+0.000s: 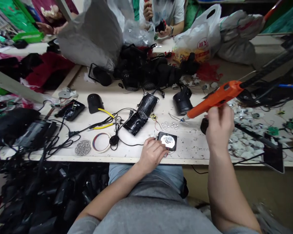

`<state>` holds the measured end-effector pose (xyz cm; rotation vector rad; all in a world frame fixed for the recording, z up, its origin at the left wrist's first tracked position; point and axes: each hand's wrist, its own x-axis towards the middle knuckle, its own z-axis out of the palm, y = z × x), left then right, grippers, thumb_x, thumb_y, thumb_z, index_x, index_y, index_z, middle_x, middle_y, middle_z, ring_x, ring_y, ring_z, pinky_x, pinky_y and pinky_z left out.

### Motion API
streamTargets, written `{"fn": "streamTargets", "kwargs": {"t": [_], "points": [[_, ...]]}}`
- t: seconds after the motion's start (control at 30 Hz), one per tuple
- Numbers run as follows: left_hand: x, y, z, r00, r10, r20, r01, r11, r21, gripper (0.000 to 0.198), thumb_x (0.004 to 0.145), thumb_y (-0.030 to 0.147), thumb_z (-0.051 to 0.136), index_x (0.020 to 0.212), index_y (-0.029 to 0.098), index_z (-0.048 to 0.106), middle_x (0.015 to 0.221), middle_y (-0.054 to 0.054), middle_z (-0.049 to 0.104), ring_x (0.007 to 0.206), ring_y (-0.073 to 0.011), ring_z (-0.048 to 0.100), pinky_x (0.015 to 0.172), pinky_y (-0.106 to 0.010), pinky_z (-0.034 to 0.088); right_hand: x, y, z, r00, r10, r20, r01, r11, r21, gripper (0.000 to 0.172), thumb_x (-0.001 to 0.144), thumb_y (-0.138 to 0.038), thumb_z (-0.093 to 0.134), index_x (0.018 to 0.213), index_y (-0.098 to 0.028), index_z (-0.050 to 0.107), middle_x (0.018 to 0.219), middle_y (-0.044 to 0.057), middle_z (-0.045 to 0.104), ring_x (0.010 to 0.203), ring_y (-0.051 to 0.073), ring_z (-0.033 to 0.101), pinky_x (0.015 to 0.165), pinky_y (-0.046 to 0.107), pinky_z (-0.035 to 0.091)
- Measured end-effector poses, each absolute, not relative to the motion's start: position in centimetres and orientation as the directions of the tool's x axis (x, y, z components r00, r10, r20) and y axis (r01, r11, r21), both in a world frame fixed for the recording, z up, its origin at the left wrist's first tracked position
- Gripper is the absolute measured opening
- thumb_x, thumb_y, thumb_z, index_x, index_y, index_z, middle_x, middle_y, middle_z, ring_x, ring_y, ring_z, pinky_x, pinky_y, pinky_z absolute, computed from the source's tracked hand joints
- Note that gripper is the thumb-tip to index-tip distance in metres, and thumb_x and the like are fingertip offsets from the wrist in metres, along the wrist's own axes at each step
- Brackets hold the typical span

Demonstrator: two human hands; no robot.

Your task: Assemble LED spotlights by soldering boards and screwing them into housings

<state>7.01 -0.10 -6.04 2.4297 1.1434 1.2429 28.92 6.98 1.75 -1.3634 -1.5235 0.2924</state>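
Observation:
My right hand (219,125) is wrapped round an orange electric screwdriver (216,97), which slopes down to the left. Its tip is over the bench, above and to the right of a black rectangular housing (174,147) with a white plate and a round metallic part in it. My left hand (151,154) grips the left edge of this housing near the bench's front edge, its fingers curled and partly hiding it. Small shiny round pieces (169,125) lie just behind the housing. Beside them are a small yellowish circuit board (153,116) with thin wires and an opened black casing (136,123).
Yellow-handled pliers (106,112), a tape roll (100,143) and a pile of screws (82,148) lie left. White parts (246,146) are heaped right. Black casings (148,73) and plastic bags (197,39) stand behind. Two people sit across the bench (190,152).

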Motion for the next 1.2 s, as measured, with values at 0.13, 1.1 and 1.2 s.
{"fn": "streamTargets", "kwargs": {"t": [0.13,1.1,1.2], "points": [[7.0,0.0,-6.2,0.331,0.717,0.613,0.556,-0.673,0.488,0.004,0.095,0.022,0.063,0.091,0.022,0.065,0.084,0.001,0.075,0.084,-0.0173,0.069,0.097,-0.041,0.047,25.7,2.0,0.0,0.010,0.855,0.519,0.731,0.348,-0.587,0.026,0.091,-0.035,0.065,0.114,-0.023,0.063,0.095,0.008,0.060,0.079,0.024,0.059,0.071,0.039,0.053],[2.1,3.5,-3.6,0.503,0.851,0.151,0.562,-0.455,0.691,0.017,0.078,0.018,0.079,0.069,0.017,0.065,0.130,-0.015,0.064,0.126,-0.0317,0.061,0.101,-0.048,0.054,22.4,-1.0,-1.8,-0.161,0.910,0.382,0.698,0.379,-0.608,0.019,0.097,-0.020,0.052,0.098,-0.020,0.071,0.087,0.007,0.073,0.081,0.021,0.071,0.072,0.034,0.058],[2.5,3.8,-3.6,0.559,0.819,0.127,0.583,-0.498,0.642,0.018,0.079,0.017,0.078,0.069,0.017,0.064,0.120,-0.013,0.065,0.119,-0.0305,0.062,0.098,-0.046,0.055,23.2,0.3,-2.3,-0.146,0.955,0.258,0.663,0.288,-0.691,0.018,0.095,-0.023,0.054,0.098,-0.020,0.072,0.091,0.007,0.073,0.083,0.021,0.071,0.077,0.037,0.059]]}}
